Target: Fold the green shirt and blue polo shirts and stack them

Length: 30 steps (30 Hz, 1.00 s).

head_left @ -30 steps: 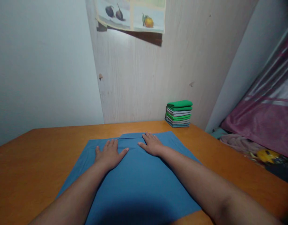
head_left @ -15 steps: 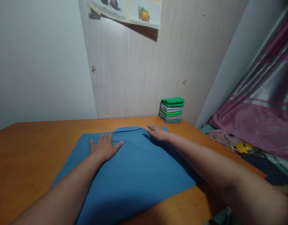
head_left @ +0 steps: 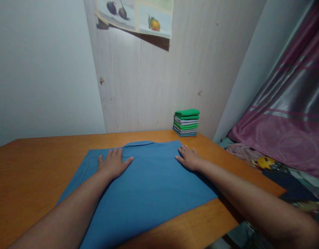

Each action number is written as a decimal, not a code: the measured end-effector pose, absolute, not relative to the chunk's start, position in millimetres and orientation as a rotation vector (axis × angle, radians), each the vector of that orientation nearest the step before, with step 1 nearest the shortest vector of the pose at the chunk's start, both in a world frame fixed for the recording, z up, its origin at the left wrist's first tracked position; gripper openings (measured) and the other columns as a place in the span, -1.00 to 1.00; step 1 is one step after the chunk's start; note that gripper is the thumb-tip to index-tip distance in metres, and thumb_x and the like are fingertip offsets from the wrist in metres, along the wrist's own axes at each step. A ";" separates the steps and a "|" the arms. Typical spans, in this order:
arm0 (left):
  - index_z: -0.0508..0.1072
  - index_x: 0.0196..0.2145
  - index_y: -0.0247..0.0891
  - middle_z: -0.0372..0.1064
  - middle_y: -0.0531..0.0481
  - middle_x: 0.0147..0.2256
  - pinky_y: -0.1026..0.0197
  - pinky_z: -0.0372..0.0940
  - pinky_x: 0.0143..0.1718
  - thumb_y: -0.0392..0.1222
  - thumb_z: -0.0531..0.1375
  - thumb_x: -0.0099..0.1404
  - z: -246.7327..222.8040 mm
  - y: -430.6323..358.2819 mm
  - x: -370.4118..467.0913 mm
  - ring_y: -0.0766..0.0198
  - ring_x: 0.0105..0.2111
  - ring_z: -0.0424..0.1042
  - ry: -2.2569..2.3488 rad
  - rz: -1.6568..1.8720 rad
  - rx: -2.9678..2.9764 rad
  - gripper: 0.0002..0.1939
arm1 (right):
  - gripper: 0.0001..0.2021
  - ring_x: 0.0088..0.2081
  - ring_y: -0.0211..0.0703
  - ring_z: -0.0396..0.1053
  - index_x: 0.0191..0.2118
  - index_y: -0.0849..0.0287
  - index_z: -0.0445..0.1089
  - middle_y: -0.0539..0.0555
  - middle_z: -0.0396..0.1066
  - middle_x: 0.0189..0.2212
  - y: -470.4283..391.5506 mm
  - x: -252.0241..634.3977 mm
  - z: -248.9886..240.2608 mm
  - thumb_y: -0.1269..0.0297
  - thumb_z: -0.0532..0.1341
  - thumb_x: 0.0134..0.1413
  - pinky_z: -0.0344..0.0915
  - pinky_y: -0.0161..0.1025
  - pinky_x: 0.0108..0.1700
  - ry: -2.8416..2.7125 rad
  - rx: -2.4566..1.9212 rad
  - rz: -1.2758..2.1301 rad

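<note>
A blue garment, perhaps a shirt (head_left: 149, 186), lies spread on the wooden table, with what looks like a collar fold at its far edge. My left hand (head_left: 114, 164) rests flat on its far left part, fingers spread and thumb out to the right. Over at the far right edge of the cloth, my right hand (head_left: 189, 158) lies with its fingers apart, palm down on the fabric. Neither hand grips anything. My forearms hide parts of the garment's left and right sides.
A neat stack of folded cloths (head_left: 186, 122), green, grey and blue, stands at the table's back right. The orange-brown table (head_left: 32, 166) meets the wall behind. Right of it are a pink curtain (head_left: 275, 138) and a pile of clothes (head_left: 289, 183). Pictures of fruit (head_left: 154, 24) hang above.
My right hand has moved right and a little nearer, coming down onto the cloth's far right edge. My left hand stays in place on the garment. The view has shifted slightly.
</note>
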<state>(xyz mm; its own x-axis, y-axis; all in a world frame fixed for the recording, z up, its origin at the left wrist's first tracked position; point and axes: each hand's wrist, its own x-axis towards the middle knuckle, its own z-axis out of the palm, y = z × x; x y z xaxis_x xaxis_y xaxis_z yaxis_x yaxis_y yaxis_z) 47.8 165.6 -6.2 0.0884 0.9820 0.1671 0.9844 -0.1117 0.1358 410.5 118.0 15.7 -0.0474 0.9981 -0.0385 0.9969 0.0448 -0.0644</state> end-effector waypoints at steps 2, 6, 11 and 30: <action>0.17 0.33 -0.37 0.00 -0.35 0.37 -0.49 -0.16 0.25 0.32 -0.09 0.37 -1.8 160.0 54.5 -0.25 0.36 -0.02 -1.955 -0.427 -2.322 -0.18 | -0.20 0.45 0.15 -0.31 0.43 0.28 -0.04 0.29 -0.22 0.44 108.4 394.1 23.3 -0.23 -0.14 0.31 -0.30 0.21 0.38 -2.307 -2.039 0.115; 0.23 0.31 -0.27 0.07 -0.18 0.36 -0.19 -0.12 0.35 0.05 -0.15 0.50 5.3 140.8 79.9 0.04 0.38 -0.02 -1.424 -0.565 -2.686 -0.42 | -0.17 0.45 0.09 -0.37 0.45 0.25 -0.12 0.24 -0.27 0.45 77.6 355.9 27.8 -0.27 -0.18 0.31 -0.30 0.11 0.40 -2.461 -1.682 0.223; 0.12 0.37 -0.13 -0.01 -0.08 0.39 -0.11 -0.13 0.37 0.08 -0.15 0.51 1.1 117.1 103.3 0.14 0.40 -0.09 -1.039 -0.363 -3.093 -0.43 | -0.16 0.45 0.10 -0.36 0.46 0.27 -0.17 0.26 -0.29 0.45 53.0 340.3 18.4 -0.27 -0.17 0.31 -0.32 0.11 0.41 -2.583 -1.570 0.386; 0.01 0.41 0.00 -0.13 -0.03 0.41 -0.16 -0.16 0.38 0.28 -0.11 0.44 2.7 114.3 97.3 0.05 0.40 -0.09 -1.047 -0.164 -3.025 -0.31 | -0.18 0.45 0.12 -0.37 0.46 0.11 -0.14 0.19 -0.29 0.46 42.6 355.4 13.8 -0.31 -0.19 0.27 -0.42 0.15 0.40 -2.447 -1.643 0.412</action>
